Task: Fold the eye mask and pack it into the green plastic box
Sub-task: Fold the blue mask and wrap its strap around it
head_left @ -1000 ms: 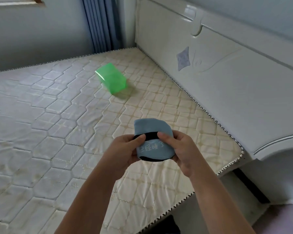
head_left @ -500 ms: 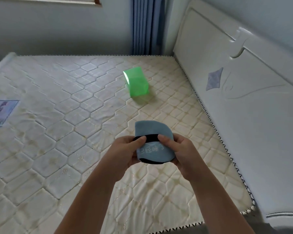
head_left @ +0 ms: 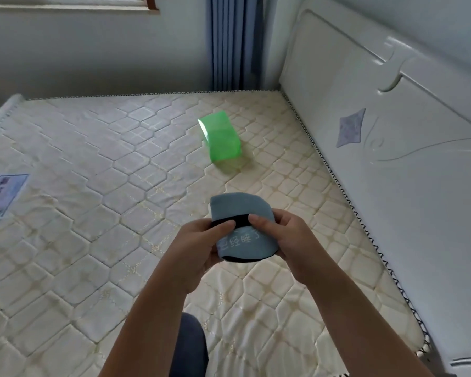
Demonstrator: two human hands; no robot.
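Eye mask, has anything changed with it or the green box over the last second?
Only the view swung left, uncovering more mattress and its label. Both hands, left hand and right hand, still pinch the folded eye mask; the green box stays put.

A bare quilted mattress (head_left: 98,202) in cream fills the scene, edged with black-and-white piping. A glossy white headboard (head_left: 392,159) (with a pale diamond inlay) runs along its right side. Blue curtains (head_left: 233,42) hang in the far corner beside a grey wall (head_left: 93,55), under a window sill (head_left: 65,8). A label (head_left: 2,195) lies far left.
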